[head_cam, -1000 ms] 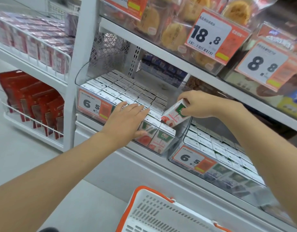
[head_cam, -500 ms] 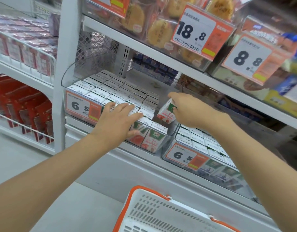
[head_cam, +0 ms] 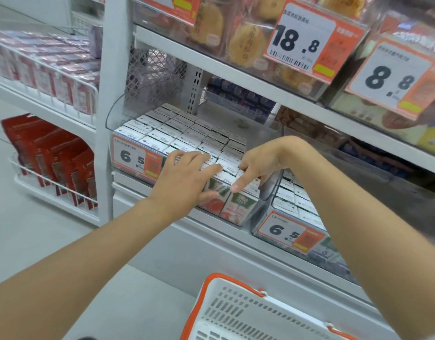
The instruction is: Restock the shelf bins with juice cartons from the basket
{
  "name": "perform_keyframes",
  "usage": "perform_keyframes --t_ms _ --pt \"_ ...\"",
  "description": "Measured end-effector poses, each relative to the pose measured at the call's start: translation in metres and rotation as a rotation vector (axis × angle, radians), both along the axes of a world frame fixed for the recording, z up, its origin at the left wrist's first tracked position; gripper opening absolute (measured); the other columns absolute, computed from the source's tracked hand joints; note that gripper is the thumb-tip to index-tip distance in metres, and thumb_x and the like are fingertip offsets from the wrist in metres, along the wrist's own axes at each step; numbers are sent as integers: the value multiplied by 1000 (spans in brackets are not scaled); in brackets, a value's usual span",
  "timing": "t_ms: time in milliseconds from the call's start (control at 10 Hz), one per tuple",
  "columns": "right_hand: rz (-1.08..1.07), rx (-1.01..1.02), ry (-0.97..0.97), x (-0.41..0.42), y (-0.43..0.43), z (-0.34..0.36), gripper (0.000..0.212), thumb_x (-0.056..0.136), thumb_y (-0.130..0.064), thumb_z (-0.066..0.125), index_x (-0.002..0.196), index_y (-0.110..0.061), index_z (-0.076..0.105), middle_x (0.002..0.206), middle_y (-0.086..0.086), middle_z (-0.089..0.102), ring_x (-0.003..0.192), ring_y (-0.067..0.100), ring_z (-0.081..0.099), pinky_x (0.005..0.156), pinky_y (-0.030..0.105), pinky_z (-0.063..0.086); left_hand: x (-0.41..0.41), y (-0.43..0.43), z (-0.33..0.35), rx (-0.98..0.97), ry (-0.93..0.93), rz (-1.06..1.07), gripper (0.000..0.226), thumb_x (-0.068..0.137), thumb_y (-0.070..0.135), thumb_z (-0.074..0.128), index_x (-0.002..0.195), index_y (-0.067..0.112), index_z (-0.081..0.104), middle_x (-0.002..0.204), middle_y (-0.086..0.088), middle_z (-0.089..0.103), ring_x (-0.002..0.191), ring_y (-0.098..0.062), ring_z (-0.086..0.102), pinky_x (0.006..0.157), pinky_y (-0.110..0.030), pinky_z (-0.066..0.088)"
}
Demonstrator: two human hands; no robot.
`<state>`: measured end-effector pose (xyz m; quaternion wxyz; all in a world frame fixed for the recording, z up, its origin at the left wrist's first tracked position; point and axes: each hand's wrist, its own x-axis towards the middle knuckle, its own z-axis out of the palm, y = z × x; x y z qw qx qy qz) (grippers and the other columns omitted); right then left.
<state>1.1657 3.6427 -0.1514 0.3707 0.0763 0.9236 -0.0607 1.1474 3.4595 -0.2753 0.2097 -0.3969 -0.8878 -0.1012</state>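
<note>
Juice cartons (head_cam: 187, 133), where exactly are they sitting? I can't sort out the bins.

Reply: they're packed in tight rows in the clear left bin (head_cam: 116, 114) on the lower shelf (head_cam: 130, 179), the one with a 6.5 price tag (head_cam: 134, 158) on its front. The rows run deeper on the left side of that bin than on the right. The right bin (head_cam: 261, 214) just beside it holds the same sort of cartons and has its own 6.5 tag (head_cam: 288, 231). The white basket (head_cam: 236, 312) with orange trim is down at the bottom edge, and I can't see inside it.

OP: which way are they standing?

Reply: all upright, long axis vertical, white tops facing up. The ones at the very front show their red-and-green printed faces out toward the aisle through the clear wall.

OP: and the hands?

Reply: the left hand (head_cam: 184, 182) lies flat with straight fingers across the tops of the front rows, thumb down over the front faces, holding nothing. The right hand (head_cam: 258, 160) is at the right front corner of the same bin. Its index finger is straight, with the tip on top of a front carton. The other fingers are bent down among the cartons, and honestly I can't tell if they've got hold of one.
</note>
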Motion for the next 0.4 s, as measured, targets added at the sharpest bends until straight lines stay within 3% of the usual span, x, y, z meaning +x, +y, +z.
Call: perform_keyframes --t_ms 100,200,300,400 --pt "-46 -48 -12 0 2 -1 112 42 -69 79 130 -6 55 140 9 55 108 22 67 100 37 51 1 0 0 15 11 -9 62 81 66 42 132 32 51 139 -1 53 129 -22 46 104 -46 28" --pt "18 45 43 4 0 -1 106 46 -76 74 125 -8 57 135 4 58 108 20 65 98 38 50 0 0 2 3 -9 -10 63 83 66 40 136 33 46 144 0 48 134 -20 40 107 -45 25" --pt "43 181 274 23 -4 4 97 60 -78 70 131 -16 49 136 1 53 113 23 57 102 43 44 9 0 9 -51 -68 -12 67 86 63 50 144 33 34 153 0 35 142 -19 28 115 -47 15" --pt "26 -42 737 60 -10 -10 85 76 -54 74 145 -18 40 149 2 42 133 22 44 111 35 35 24 -2 28 -9 -127 46 75 83 56 62 147 27 33 155 -3 31 143 -21 26 118 -46 11"
